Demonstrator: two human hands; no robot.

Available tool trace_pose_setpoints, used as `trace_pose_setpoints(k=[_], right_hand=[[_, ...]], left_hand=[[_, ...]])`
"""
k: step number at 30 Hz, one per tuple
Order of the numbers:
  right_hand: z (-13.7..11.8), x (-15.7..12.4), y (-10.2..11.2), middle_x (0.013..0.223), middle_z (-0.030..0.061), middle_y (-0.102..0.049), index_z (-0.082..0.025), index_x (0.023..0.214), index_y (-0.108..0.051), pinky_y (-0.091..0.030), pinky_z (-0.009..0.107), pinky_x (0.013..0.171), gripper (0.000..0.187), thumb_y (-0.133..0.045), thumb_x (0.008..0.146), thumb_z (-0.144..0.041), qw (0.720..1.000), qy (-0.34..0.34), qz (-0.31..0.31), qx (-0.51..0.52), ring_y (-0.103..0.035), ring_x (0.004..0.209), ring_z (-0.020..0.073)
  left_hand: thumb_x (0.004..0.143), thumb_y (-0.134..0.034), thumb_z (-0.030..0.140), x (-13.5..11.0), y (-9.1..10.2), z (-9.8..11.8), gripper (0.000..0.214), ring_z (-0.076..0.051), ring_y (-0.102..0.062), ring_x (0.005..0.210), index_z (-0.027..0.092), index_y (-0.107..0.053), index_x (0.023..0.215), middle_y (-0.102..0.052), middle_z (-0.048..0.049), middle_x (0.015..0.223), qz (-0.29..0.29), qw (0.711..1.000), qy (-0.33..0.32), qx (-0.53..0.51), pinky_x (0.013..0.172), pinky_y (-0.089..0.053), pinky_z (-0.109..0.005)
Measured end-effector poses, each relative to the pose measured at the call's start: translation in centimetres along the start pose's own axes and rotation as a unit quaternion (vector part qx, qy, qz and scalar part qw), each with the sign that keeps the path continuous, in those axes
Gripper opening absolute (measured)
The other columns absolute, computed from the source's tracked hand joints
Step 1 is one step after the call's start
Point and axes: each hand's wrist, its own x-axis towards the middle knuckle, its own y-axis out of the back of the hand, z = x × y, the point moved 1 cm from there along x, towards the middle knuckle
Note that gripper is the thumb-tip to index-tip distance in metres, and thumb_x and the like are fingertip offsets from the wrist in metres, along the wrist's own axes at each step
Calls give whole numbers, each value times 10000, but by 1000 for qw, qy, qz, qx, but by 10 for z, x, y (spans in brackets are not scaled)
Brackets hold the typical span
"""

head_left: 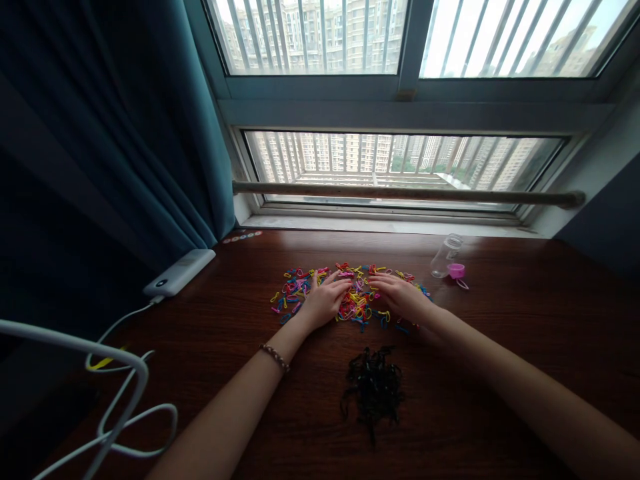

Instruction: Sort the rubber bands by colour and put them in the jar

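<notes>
A spread of small loop-shaped pieces [356, 305], like little elastic bands in red, yellow, blue and pink, lies on the brown wooden table [200, 373]. My left hand [326, 299] rests over its left half, fingers stretched out and thumb apart. On the right side, my right hand [400, 297] reaches in with its fingers extended toward the middle. Both palms face down, and I see nothing gripped in either hand. Closer to me, between my forearms, sits a heap of black pieces [375, 387], which look like black bands or strips.
A clear bottle [445, 257] leans or lies at the back right, beside a pink cap [457, 271] with a loop. On the left are a white power bank-like device [180, 273] and a looping white cable [135, 373]. A rail [400, 193] crosses the window behind.
</notes>
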Motion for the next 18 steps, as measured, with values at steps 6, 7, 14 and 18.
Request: trace_pose_setpoints(k=[6, 7, 14, 18], right_hand=[[-23, 7, -23, 1351, 65, -386, -224, 1324, -333, -270, 465, 1025, 507, -360, 869, -447, 996, 13, -79, -48, -286, 1269, 248], [-18, 4, -22, 1355, 68, -381, -220, 1324, -335, -261, 476, 1025, 520, -357, 865, -465, 995, 0, -84, -61, -274, 1273, 259], [15, -27, 2, 1365, 89, -360, -187, 1302, -375, -234, 534, 1008, 456, -388, 864, -313, 984, -94, -72, -131, -228, 1283, 304], [-20, -27, 3, 1383, 56, -335, -232, 1326, -330, -249, 480, 1021, 455, -363, 872, -235, 993, -44, -73, -83, -243, 1284, 252]], left_hand=[[812, -406, 138, 1, -2, -18, 263, -241, -471, 1138, 217, -583, 991, -625, -51, 1077, 138, 981, 133, -15, 999, -184, -587], [807, -405, 132, 1, -3, -22, 261, -245, -479, 1129, 210, -586, 977, -627, -53, 1070, 152, 978, 142, -20, 994, -207, -582], [783, -405, 101, 1, -4, -26, 261, -225, -519, 1065, 187, -608, 924, -636, -61, 1011, 194, 972, 130, -16, 947, -379, -439], [772, -430, 116, -1, -3, -24, 254, -257, -474, 1115, 192, -599, 946, -614, -68, 1058, 191, 971, 140, 19, 961, -345, -486]])
